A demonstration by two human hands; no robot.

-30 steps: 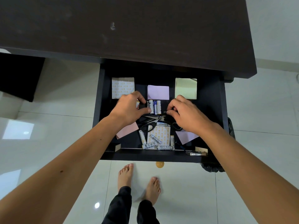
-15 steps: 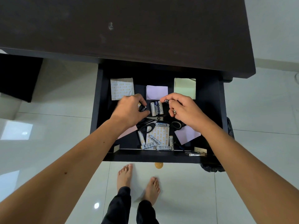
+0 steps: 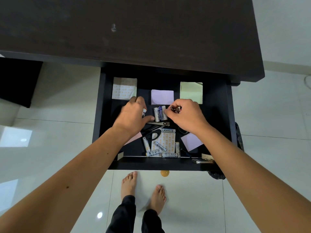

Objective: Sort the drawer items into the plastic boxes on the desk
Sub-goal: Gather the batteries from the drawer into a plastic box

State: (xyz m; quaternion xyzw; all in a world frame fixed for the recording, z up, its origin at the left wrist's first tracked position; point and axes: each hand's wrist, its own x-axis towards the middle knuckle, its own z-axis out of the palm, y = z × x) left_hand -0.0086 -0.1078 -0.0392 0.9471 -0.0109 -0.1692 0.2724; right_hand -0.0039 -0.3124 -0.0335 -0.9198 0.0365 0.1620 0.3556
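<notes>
The open black drawer [image 3: 104,115] holds batteries, scissors and paper pads. My left hand [image 3: 133,115] is curled around a small battery [image 3: 144,112] at the drawer's middle left. My right hand [image 3: 186,115] pinches dark batteries [image 3: 176,109] between its fingertips, just right of three upright batteries [image 3: 160,113]. Black-handled scissors [image 3: 154,133] lie below both hands. Several white batteries [image 3: 161,149] lie at the drawer's front, over a patterned pad [image 3: 168,140]. No plastic boxes are in view.
Pads lie in the drawer: patterned [image 3: 124,88], lilac [image 3: 162,97], pale green [image 3: 191,92], another lilac [image 3: 191,142]. A metal object [image 3: 201,160] rests at the front right corner. The dark desk top [image 3: 134,31] overhangs the drawer's back. My bare feet [image 3: 143,187] stand on white tiles below.
My right hand has lifted off the scissors and moved back, now pinching dark batteries. My left hand has shifted slightly back and closed on a battery.
</notes>
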